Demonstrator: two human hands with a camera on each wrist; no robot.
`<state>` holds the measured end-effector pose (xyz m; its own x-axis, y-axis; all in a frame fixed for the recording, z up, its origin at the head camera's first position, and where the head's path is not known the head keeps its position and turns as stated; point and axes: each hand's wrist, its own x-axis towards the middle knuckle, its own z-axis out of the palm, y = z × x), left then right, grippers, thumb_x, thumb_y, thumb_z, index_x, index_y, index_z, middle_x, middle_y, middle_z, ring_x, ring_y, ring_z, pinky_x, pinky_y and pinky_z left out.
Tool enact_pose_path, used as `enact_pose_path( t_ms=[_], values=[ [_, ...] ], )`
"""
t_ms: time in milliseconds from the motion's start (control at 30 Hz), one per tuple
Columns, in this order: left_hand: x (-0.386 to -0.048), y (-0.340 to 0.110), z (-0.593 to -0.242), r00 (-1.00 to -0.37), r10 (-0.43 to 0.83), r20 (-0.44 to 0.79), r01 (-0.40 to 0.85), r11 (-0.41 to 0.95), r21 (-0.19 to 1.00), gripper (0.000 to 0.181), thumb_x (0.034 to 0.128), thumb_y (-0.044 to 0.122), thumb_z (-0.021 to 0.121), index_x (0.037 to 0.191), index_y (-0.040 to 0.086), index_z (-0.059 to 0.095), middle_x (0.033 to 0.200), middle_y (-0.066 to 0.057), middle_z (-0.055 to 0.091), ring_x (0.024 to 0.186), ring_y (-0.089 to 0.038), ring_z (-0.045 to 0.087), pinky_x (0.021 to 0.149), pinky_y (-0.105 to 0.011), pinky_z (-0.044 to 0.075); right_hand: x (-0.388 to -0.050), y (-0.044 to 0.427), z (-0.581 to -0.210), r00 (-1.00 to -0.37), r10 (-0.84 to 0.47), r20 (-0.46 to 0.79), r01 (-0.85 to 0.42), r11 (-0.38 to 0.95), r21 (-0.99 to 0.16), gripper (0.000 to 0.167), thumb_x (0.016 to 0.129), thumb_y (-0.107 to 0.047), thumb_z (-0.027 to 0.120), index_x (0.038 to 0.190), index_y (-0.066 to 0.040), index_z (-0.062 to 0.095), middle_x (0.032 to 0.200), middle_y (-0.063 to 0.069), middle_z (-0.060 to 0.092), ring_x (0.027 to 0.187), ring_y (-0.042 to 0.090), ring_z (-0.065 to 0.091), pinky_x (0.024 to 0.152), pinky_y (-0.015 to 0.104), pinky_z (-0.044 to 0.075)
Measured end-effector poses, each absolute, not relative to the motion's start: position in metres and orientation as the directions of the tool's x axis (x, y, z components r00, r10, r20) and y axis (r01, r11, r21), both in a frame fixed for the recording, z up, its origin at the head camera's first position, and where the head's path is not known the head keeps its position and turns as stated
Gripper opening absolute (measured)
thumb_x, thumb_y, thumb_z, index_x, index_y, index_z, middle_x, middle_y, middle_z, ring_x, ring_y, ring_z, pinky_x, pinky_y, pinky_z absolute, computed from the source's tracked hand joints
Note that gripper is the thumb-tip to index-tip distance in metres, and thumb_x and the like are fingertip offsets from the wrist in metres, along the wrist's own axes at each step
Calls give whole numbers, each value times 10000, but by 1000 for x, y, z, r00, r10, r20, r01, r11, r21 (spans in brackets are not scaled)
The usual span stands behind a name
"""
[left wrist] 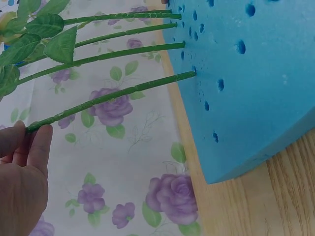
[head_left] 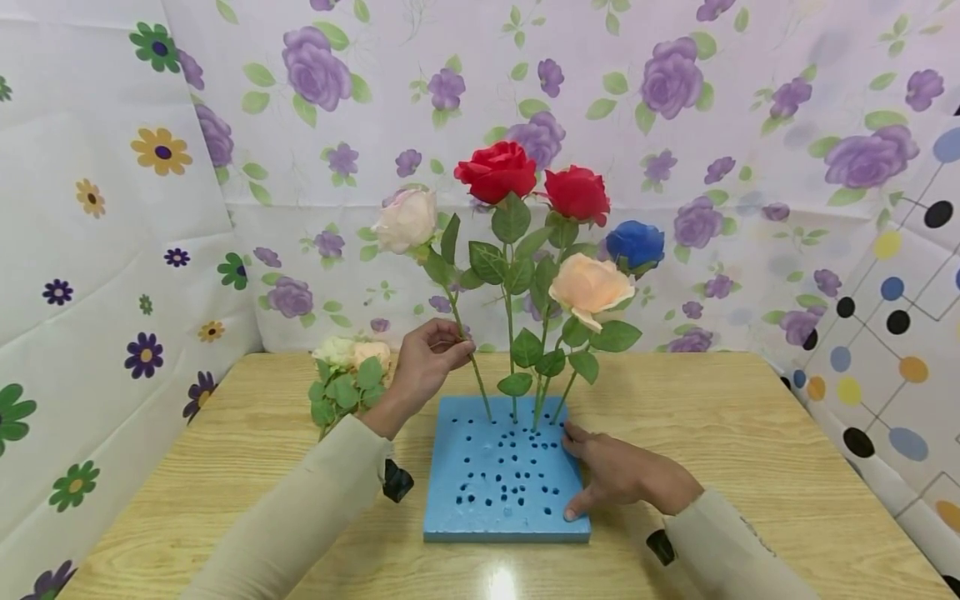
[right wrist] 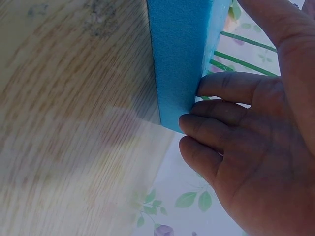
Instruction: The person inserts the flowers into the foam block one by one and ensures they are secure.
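Head view, centre: the person's left hand pinches, between thumb and fingers, the green stem of a pale pink, many-petalled rose. The flower leans toward the upper left, its foot at the far part of a square, light-blue foam block. Lower right of centre, the right hand grasps nothing; its extended fingers touch the block's right side, thumb spread toward the near corner.

Beside the pale rose, near the upper middle, rise two ruffled red roses, a deep blue rose and a broad peach rose, with toothed green leaves. Dark round holes pit the block's top. Left of centre, a bunch of cream and peach flowers lies on the wood-grain table, before a purple-flowered cloth.

Left wrist view shows knobbly joints along the stem and its end meeting the block; the depth cannot be told. Right wrist view alone reveals the palm and the block's finely grained side.
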<state>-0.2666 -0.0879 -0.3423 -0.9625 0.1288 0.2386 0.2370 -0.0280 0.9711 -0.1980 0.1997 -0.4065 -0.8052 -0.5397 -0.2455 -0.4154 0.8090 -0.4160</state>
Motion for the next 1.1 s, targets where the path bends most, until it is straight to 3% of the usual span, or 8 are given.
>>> enact_pose_path(
  t_ms=[167, 467, 733, 900, 1100],
  values=[
    [-267, -85, -341, -958, 144, 247, 247, -19, 969, 208, 941, -37, 663, 1117, -107, 576, 996, -109, 636, 878, -140, 681, 894, -401, 580, -199, 200, -406, -809, -536, -243, -419, 815, -401, 1076, 730, -527, 851, 1480, 87, 384, 1597, 276, 202, 1426, 455, 295, 1127, 544, 351],
    [-266, -85, -342, -960, 136, 244, 244, -16, 970, 191, 940, -32, 665, 1103, -95, 588, 991, -112, 641, 882, -153, 685, 844, -323, 596, -198, 199, -405, -812, -531, -242, -414, 816, -403, 1079, 722, -519, 861, 1473, 95, 390, 1592, 284, 212, 1421, 466, 297, 1127, 547, 351],
    [-265, -83, -347, -966, 133, 222, 219, -41, 975, 185, 933, -46, 668, 1094, -80, 583, 965, -84, 630, 872, -161, 676, 908, -441, 571, -197, 199, -406, -815, -523, -251, -401, 821, -407, 1074, 722, -511, 863, 1477, 89, 388, 1598, 274, 204, 1424, 462, 292, 1129, 543, 350],
    [-264, -81, -348, -967, 133, 218, 215, -33, 976, 126, 923, -47, 681, 1022, -35, 603, 935, -76, 636, 842, -152, 671, 862, -392, 594, -199, 198, -408, -818, -515, -255, -396, 827, -400, 1076, 718, -523, 861, 1482, 72, 392, 1602, 259, 205, 1429, 448, 293, 1135, 534, 347],
    [-263, -80, -350, -967, 132, 217, 216, -21, 976, 121, 919, -52, 682, 1000, -13, 600, 936, -83, 633, 854, -153, 675, 887, -443, 581, -200, 197, -408, -816, -522, -248, -408, 824, -393, 1074, 723, -523, 860, 1482, 74, 391, 1600, 263, 208, 1428, 447, 294, 1135, 533, 347]
  ],
)
